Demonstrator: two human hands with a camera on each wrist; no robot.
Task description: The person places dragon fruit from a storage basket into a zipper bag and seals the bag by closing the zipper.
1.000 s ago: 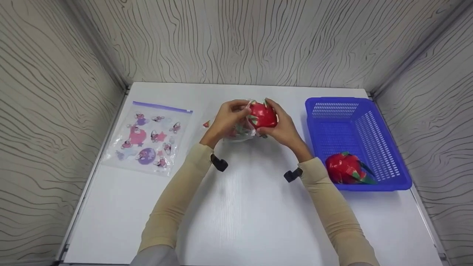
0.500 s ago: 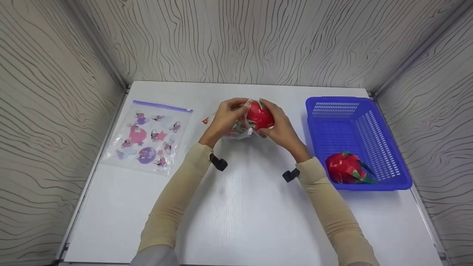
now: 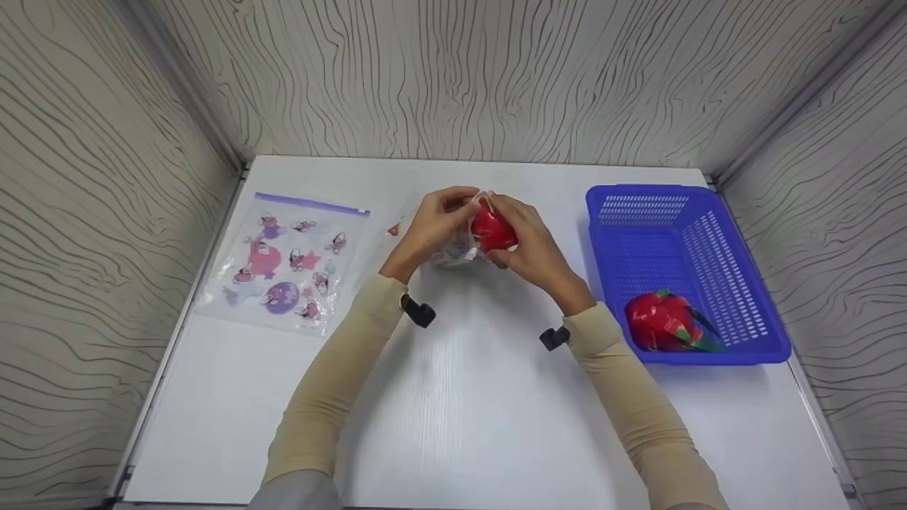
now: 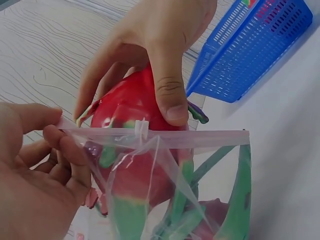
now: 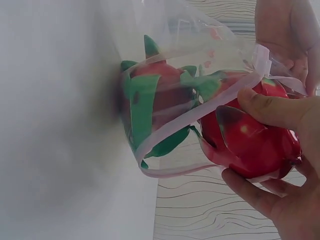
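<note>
My right hand (image 3: 533,244) grips a red model dragon fruit (image 3: 492,227) with green-tipped scales, thumb on one side and fingers round the other. Its lower part sits inside the mouth of a clear zip bag (image 4: 215,138), below the pale pink zip strip with its white slider. At the far end of that strip, my left hand (image 3: 434,227) pinches the bag's edge between thumb and fingers. Deeper in the same bag lies a second dragon fruit (image 5: 162,92), seen through the plastic in the right wrist view. In the head view the hands hide most of the bag.
To the right stands a blue perforated basket (image 3: 599,234) with another dragon fruit (image 3: 659,322) at its near end. A flat printed zip bag (image 3: 283,265) with a purple strip lies on the left of the white table (image 3: 446,425). Patterned panels (image 3: 453,85) wall in the table.
My right hand has moved left with the dragon fruit, pushing it further into the bag's mouth. The left hand stays nearly in place, holding the bag's edge.
</note>
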